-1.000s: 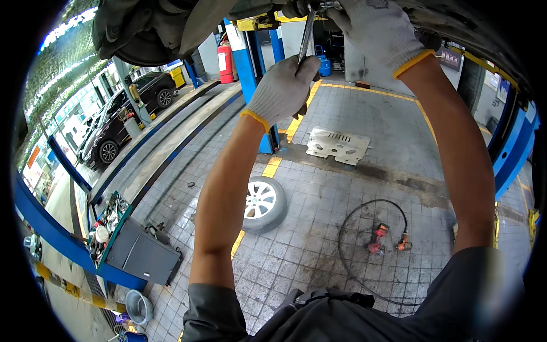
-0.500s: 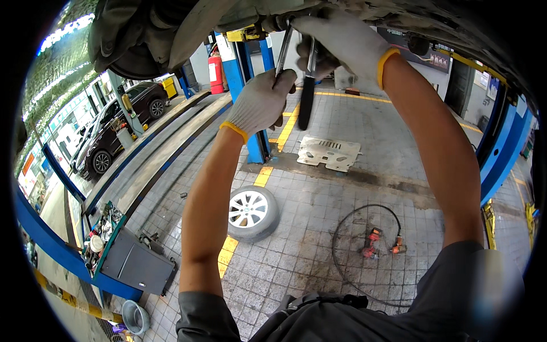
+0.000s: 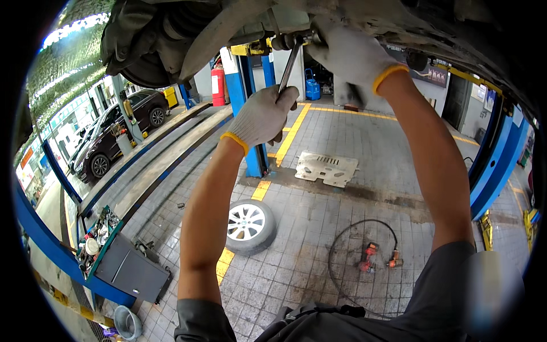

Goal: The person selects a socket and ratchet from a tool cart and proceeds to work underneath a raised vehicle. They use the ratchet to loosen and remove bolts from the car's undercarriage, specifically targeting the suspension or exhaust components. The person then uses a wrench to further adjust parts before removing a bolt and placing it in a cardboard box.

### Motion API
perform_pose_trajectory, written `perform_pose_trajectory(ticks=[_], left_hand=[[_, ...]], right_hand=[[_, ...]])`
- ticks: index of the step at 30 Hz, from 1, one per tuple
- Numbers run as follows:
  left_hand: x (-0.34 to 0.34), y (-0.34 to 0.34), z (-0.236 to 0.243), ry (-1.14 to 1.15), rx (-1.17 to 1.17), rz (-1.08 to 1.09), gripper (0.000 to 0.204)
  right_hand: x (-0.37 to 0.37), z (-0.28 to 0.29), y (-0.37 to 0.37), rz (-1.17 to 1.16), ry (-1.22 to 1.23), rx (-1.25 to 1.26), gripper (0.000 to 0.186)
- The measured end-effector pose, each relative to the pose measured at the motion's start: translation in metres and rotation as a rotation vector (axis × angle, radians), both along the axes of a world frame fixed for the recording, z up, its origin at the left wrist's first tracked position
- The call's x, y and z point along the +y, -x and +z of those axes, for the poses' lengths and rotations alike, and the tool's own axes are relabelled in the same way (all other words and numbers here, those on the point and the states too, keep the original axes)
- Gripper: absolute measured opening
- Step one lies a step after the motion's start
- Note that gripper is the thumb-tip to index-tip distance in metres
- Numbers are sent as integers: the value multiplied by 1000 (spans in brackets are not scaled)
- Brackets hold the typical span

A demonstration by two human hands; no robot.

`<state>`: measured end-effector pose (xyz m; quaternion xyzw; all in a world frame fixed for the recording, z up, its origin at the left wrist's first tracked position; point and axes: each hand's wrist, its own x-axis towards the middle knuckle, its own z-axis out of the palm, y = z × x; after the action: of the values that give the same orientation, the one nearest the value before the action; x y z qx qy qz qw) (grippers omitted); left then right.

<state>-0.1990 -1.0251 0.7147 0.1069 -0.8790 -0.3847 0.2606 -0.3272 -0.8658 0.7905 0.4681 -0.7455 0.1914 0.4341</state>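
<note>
Overhead is the underside of a raised car (image 3: pixel 239 25). My left hand (image 3: pixel 261 118), in a white knit glove with a yellow cuff, is closed round the lower end of a metal wrench (image 3: pixel 291 67). The upper end of that wrench meets a joint (image 3: pixel 309 37) under the car. My right hand (image 3: pixel 354 54), gloved the same way, is raised beside this joint, its fingers blurred and partly hidden. Below it hangs the blurred dark handle (image 3: pixel 355 94) of a tool, whose head is hidden by the hand.
A wheel (image 3: pixel 263 240) lies on the tiled floor, with a perforated metal plate (image 3: pixel 326 169) beyond it. At lower right are a red power tool (image 3: pixel 368 256) and a looped hose (image 3: pixel 330 257). Blue lift posts (image 3: pixel 501 154) stand on both sides; a tool cart (image 3: pixel 134 265) is at left.
The black-handled tool has swung right and back, from between my hands to behind my right hand. My left hand stays on the wrench. The view has shifted slightly.
</note>
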Motion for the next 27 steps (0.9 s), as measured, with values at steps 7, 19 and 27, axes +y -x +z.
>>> perform_pose_trajectory(ticks=[7,19,27], left_hand=[[-4,5,-5,34,10,12,50],[-8,1,1,295,14,44,55],[-2,10,-2,89,34,-35,51]], right_hand=[[-2,-3,-15,54,-9,-348,38],[3,8,-27,409,47,-785,41],[-5,-9,16,-151,19,293,39]])
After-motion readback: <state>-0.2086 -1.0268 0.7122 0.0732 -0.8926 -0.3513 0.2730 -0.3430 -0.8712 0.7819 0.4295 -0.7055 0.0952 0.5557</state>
